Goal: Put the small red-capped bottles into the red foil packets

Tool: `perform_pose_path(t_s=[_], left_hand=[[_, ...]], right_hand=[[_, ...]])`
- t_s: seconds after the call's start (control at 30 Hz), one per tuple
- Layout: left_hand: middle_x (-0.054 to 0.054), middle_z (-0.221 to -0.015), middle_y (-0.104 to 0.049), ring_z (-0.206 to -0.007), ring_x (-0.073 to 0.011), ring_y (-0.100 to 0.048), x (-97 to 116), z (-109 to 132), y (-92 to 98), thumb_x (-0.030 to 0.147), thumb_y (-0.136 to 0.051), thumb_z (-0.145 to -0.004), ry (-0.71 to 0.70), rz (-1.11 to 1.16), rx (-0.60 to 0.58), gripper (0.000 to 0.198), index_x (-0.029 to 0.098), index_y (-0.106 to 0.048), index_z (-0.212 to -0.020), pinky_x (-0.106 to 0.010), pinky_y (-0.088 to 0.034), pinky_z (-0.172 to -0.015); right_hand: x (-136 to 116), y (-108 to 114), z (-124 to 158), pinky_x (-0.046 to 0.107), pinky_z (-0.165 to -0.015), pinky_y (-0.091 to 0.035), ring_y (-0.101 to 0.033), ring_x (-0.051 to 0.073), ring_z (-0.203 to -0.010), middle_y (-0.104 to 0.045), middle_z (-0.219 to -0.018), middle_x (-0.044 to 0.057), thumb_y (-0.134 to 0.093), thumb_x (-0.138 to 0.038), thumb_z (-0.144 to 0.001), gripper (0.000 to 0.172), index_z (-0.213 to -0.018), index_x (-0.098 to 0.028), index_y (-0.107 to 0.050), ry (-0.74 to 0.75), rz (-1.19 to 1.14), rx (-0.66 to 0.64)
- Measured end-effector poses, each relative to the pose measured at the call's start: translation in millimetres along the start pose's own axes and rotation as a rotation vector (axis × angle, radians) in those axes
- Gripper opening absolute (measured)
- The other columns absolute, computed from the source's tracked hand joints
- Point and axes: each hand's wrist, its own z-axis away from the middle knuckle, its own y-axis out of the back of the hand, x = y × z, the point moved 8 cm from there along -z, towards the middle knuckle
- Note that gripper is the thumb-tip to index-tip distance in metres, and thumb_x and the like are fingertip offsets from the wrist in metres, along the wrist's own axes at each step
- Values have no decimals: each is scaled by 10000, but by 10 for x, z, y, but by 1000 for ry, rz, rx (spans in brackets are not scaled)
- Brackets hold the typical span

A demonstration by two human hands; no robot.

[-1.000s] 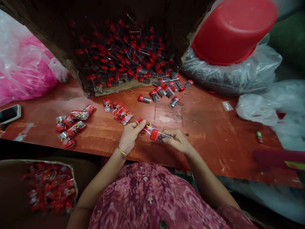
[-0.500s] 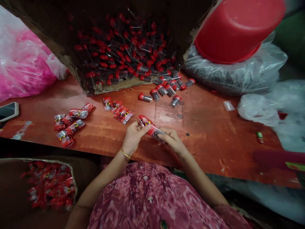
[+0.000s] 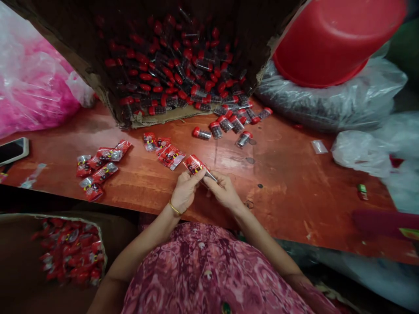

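Both hands, left hand (image 3: 185, 192) and right hand (image 3: 223, 191), pinch one red printed plastic sachet (image 3: 196, 165) over the reddish wooden table (image 3: 288, 174); best gripped by the edges, pouch mouth kept taut.

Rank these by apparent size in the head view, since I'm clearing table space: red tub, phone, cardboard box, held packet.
1. cardboard box
2. red tub
3. and 4. phone and the packet in both hands look alike; the phone is cut off by the frame edge, so unranked.
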Motion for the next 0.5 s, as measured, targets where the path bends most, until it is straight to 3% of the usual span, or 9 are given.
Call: perform_pose_path(t_s=[0.17,0.27,0.4,0.5], left_hand=[[17,-630,-635,-583,-85,-560,144,7,-15,281,-809,-509,-47,-38,-45,293,136,-635,-694,-201,-449,-601],[24,-578,-605,-509,-78,-526,90,33,-38,315,-804,-521,-17,-58,-74,304,130,-619,-676,-203,-429,-524],[22,-562,-599,-473,-68,-509,-58,78,-9,360,-791,-545,73,-36,-72,322,123,-616,-673,-195,-413,-491],[0,-667,-660,-605,-95,-611,61,114,211,287,-759,-616,107,0,35,217,143,-627,-710,-201,-472,-624]], right_hand=[[16,-11,4,197,-408,-414,-420,65,-436,-506,-580,-51,-665,-516,-658,342,-728,-192,-581,-66,-158,20],[67,1,6,213,-444,-420,-455,77,-430,-521,-519,-48,-682,-533,-635,366,-685,-188,-568,-72,-173,63],[110,28,-57,217,-419,-349,-398,77,-389,-460,-428,-56,-669,-570,-619,437,-523,-202,-454,-5,-7,199],[-19,11,-164,234,-452,-349,-408,95,-426,-463,-461,-38,-577,-575,-706,427,-523,-209,-454,141,264,167]])
